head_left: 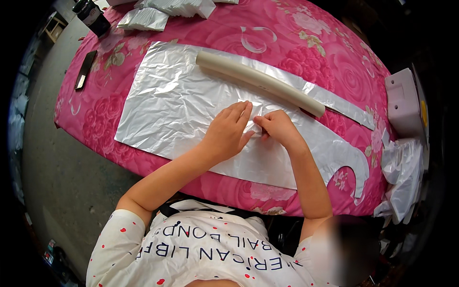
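Observation:
A crinkled silvery-white plastic bag (pixel 160 110) with cut-out handles at its right end lies flat across the table. My left hand (pixel 228 130) rests on the middle of the bag, fingers stretched out and pointing away from me, thumb apart. Just to its right, my right hand (pixel 278 127) is closed, with thumb and forefinger pinching a small crease of the bag's film. A pale grey tube (pixel 260 83) lies slantwise over the far part of the bag, beyond both hands and touching neither.
A pink rose-patterned cloth (pixel 260 191) covers the table. Stacks of folded white bags (pixel 143 19) and a dark jar (pixel 92 18) stand at the far left, near a black flat object (pixel 86 70). At the right edge are a whitish box (pixel 404 100) and loose white bags (pixel 401 167).

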A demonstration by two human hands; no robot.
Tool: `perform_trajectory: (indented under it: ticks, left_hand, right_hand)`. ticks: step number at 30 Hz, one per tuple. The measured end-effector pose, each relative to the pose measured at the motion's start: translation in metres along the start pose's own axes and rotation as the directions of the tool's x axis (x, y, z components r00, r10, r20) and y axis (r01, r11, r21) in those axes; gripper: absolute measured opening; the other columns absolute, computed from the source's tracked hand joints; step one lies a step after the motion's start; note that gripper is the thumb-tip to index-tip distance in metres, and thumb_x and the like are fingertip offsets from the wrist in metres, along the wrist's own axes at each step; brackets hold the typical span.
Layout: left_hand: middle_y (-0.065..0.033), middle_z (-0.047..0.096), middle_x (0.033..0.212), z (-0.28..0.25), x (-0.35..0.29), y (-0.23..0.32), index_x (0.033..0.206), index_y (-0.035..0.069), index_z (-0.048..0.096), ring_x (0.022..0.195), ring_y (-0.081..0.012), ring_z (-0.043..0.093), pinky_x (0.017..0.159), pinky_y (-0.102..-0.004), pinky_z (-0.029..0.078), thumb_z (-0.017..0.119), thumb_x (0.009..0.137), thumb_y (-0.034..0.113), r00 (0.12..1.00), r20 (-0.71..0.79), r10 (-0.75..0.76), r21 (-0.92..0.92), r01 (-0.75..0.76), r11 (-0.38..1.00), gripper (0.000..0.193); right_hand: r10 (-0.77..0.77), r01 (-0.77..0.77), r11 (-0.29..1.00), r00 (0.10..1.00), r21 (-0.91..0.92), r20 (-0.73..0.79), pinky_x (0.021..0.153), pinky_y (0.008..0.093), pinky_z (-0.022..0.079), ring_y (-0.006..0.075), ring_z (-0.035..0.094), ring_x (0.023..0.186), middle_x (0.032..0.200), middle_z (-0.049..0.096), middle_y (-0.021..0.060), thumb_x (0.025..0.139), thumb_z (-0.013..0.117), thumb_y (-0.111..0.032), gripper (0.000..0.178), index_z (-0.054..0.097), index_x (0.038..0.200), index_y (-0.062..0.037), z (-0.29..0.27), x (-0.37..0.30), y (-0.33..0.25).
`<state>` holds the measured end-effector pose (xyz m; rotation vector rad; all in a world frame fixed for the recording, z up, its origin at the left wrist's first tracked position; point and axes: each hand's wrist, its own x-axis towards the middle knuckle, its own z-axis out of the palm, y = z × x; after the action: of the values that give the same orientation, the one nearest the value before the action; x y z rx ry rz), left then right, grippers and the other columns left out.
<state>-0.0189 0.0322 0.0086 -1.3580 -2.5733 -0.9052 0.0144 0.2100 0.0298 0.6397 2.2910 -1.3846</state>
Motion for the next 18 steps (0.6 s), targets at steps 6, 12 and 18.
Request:
perform_trajectory:
  ticks: [6, 12, 18]
  left_hand:
    - [-0.0241, 0.028, 0.141, 0.026, 0.005, 0.007, 0.135, -0.009, 0.028, 0.135, -0.0334, 0.022, 0.11, -0.0453, 0.015, 0.054, 0.08, 0.05, 0.994, 0.11, -0.02, 0.154, 0.003, 0.988, 0.084]
    - [-0.0245, 0.016, 0.146, 0.033, 0.0, 0.0, 0.139, -0.009, 0.011, 0.138, -0.0349, 0.011, 0.111, -0.048, 0.003, 0.054, 0.073, 0.064, 0.987, 0.162, -0.011, 0.107, -0.007, 0.994, 0.108]
    - [-0.0263, 0.016, 0.145, 0.034, -0.001, 0.0, 0.138, -0.01, 0.013, 0.138, -0.0355, 0.01, 0.111, -0.0465, 0.002, 0.056, 0.071, 0.064, 0.987, 0.157, -0.019, 0.108, 0.002, 0.994, 0.109]
  right_hand:
    - [-0.005, 0.005, 1.0, 1.0, 0.008, -0.019, 0.049, 0.0286, 0.043, 0.0143, 0.058, 0.048, 0.056, 0.059, 0.0095, 0.085, 0.058, -0.023, 0.033, 0.063, 0.067, 0.0035, 0.001, -0.001, 0.002]
    - [-0.001, -0.008, 0.997, 0.991, -0.072, -0.13, 0.052, 0.0316, 0.045, 0.018, 0.059, 0.051, 0.058, 0.061, 0.0103, 0.078, 0.062, -0.025, 0.027, 0.063, 0.068, 0.0001, 0.008, -0.012, -0.002]
    - [-0.185, 0.086, 0.939, 0.942, -0.334, -0.279, 0.055, 0.0326, 0.047, 0.0218, 0.06, 0.056, 0.06, 0.062, 0.0094, 0.068, 0.069, -0.028, 0.025, 0.062, 0.067, -0.004, 0.018, -0.032, 0.007]
